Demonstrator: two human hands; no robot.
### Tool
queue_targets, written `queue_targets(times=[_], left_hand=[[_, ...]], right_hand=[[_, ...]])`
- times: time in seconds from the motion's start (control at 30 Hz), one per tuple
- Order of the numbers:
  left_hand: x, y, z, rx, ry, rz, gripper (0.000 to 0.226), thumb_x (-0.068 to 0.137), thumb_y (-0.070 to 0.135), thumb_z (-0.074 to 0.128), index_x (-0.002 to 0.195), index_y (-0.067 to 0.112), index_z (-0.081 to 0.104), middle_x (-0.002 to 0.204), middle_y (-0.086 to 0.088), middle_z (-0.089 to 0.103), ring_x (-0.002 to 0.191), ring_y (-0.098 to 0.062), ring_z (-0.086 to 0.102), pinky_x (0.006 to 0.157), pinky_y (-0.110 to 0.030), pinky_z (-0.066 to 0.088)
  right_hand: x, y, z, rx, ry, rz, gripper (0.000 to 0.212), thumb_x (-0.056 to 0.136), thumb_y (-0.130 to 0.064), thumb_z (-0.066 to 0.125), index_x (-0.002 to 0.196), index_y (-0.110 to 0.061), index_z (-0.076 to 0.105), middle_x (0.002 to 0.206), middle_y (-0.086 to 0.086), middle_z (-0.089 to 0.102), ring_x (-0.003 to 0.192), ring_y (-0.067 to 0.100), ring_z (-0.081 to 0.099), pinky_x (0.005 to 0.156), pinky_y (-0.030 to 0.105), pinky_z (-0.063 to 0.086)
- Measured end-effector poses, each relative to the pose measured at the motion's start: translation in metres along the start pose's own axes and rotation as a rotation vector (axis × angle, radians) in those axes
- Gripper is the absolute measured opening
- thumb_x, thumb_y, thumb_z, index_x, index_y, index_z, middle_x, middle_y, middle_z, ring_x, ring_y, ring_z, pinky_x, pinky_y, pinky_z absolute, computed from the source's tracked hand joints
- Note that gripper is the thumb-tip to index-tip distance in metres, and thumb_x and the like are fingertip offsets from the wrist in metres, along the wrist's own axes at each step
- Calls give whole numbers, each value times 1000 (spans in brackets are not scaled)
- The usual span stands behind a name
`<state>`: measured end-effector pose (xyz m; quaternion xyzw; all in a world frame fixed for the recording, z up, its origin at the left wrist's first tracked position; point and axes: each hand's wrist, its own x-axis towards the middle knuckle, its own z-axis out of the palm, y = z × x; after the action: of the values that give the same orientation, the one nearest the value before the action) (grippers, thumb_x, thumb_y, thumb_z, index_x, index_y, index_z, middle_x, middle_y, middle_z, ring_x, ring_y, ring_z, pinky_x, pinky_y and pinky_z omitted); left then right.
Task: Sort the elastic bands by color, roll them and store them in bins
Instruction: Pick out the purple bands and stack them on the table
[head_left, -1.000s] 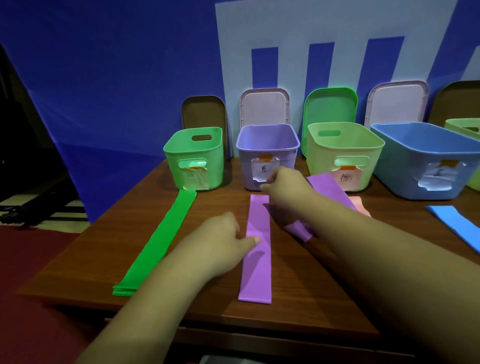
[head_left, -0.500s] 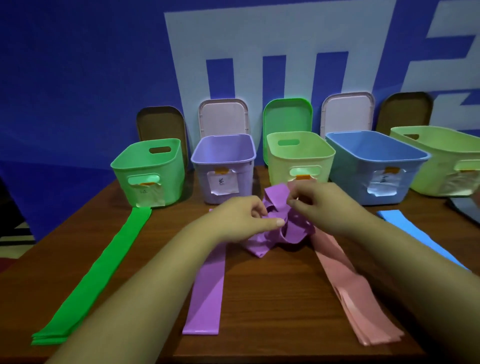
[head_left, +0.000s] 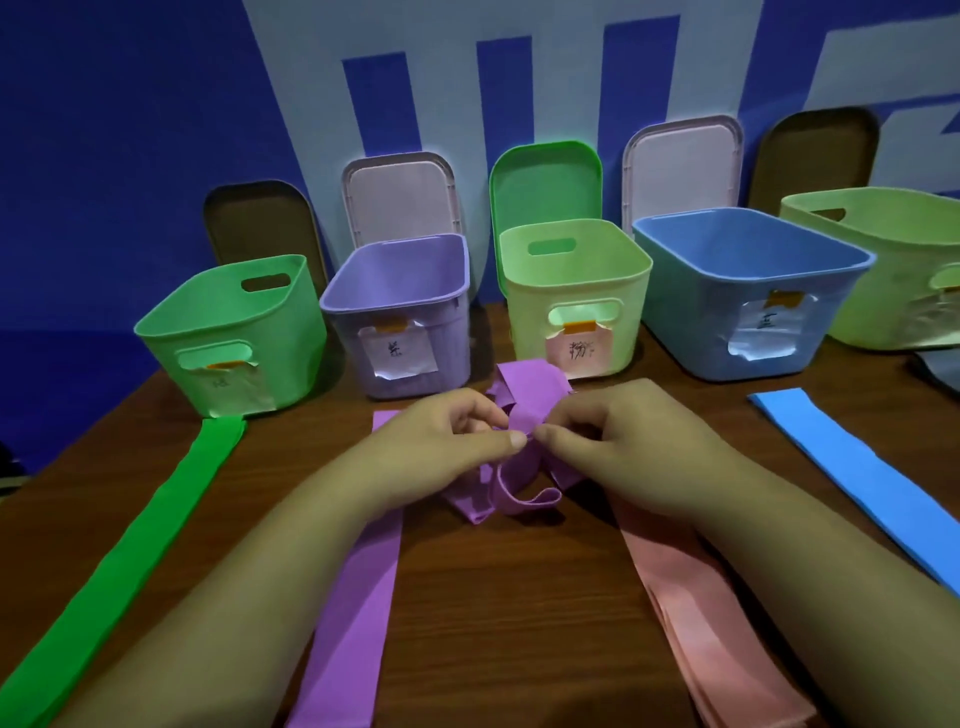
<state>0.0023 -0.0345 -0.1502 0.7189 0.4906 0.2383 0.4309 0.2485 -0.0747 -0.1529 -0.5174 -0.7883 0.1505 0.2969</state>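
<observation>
Purple band (head_left: 527, 387), crumpled and looped, sits at frame centre, pinched along one edge between the thumb and curled fingers of the left hand (head_left: 447, 441) and of the right hand (head_left: 613, 436), with its loose loops drooping onto the table (head_left: 509, 623) just below them. Sorting looks to be the step in hand: the next move likely calls for drawing this band out straight and laying it on the flat strip (head_left: 358, 597) of the same colour under the left forearm, before any rolling. Outward lie the purple bin (head_left: 447, 332) just above, pink bands (head_left: 691, 597) lower right, a green band (head_left: 130, 545) far left and a blue band (head_left: 857, 467) far right.
</observation>
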Motion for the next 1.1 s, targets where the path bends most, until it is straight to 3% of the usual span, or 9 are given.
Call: queue_targets(times=[0.17,0.23,0.37,0.5,0.7,0.83,0.97,1.1], left_hand=[[-6,5,2,-15,-20,-6,44,81,61,83,116,38,70,96,7,75,75,-2,64,68,-28,48],[-8,8,2,-44,-19,18,41,85,53,83,119,34,69,95,6,74,76,-4,66,68,-26,48],[-16,15,4,-64,-48,36,52,80,57,81,123,31,67,97,4,73,78,-6,66,67,-24,50],[-21,20,6,-85,-63,56,55,79,58,78,125,29,66,91,8,71,77,-4,64,67,-25,49],[-24,25,9,-128,-48,85,32,97,33,72,128,24,65,90,9,67,74,0,62,70,-22,50],[-23,22,7,-136,2,68,23,103,21,66,126,22,71,94,2,75,80,-7,68,78,-31,53],[-23,19,7,-12,119,85,17,102,21,68,114,26,79,101,-1,80,89,-17,72,85,-34,57],[-24,21,6,224,374,140,24,97,16,67,99,36,79,87,14,77,78,-7,71,66,-19,53]], right_hand=[[-1,3,0,74,-5,33,26,102,-56,62,101,-39,82,88,-17,79,84,4,71,79,42,59],[-1,1,-1,143,4,50,22,103,-49,67,101,-35,84,89,-16,79,85,3,71,79,35,57],[-3,-3,-2,268,14,59,14,101,-39,73,97,-31,84,87,-16,78,80,-3,65,73,21,48],[-3,-5,-1,350,27,89,8,98,-34,78,94,-32,84,89,-10,79,84,4,68,80,30,52],[-6,-15,-3,515,58,128,12,96,-22,79,86,-27,84,85,-2,79,77,1,65,75,21,51],[-10,-24,-3,589,60,142,16,96,-12,75,85,-19,84,83,5,79,72,8,69,67,19,55],[-11,-27,-3,508,54,106,17,94,-12,77,81,-22,82,82,-4,76,73,6,68,70,21,54],[-10,-28,-4,359,40,112,17,87,-8,72,72,-16,76,81,-1,71,78,17,70,75,37,55]])
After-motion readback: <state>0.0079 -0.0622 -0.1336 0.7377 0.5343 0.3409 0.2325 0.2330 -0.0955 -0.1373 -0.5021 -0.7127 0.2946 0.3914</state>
